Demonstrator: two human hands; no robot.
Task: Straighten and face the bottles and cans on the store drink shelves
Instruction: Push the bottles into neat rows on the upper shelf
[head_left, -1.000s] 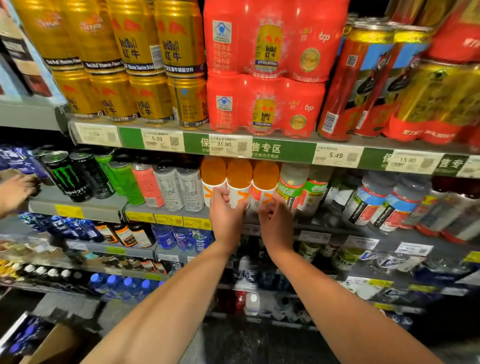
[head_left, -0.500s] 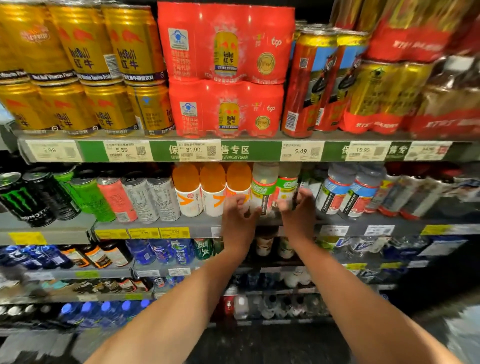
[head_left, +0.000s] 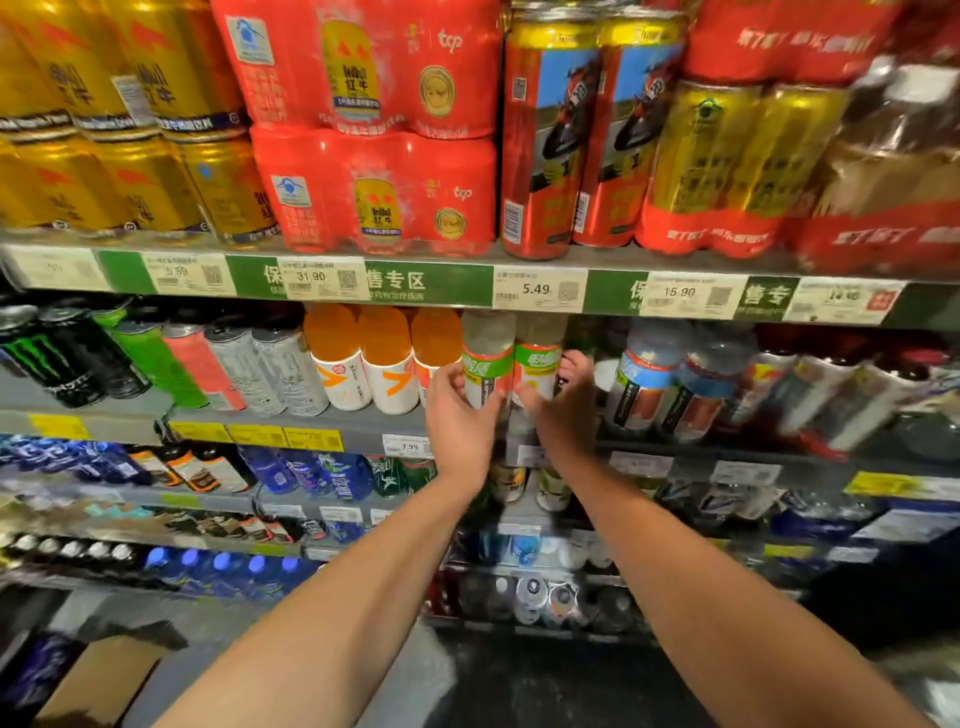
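Note:
Two pale bottles with green and orange labels stand side by side on the second shelf. My left hand grips the left pale bottle from its left side. My right hand wraps round the right pale bottle, fingers reaching behind it. Left of them stand three orange-topped bottles with white labels. To the right are blue-labelled bottles, blurred.
Black, green, pink and silver cans lean on the second shelf at left. Gold cans, red multipacks and tall red cans fill the top shelf. Lower shelves hold small bottles. A cardboard box sits at bottom left.
Both hands moved right along the second shelf, from the orange-topped bottles to the two green-labelled bottles, and now hold one each. The view shifted right too.

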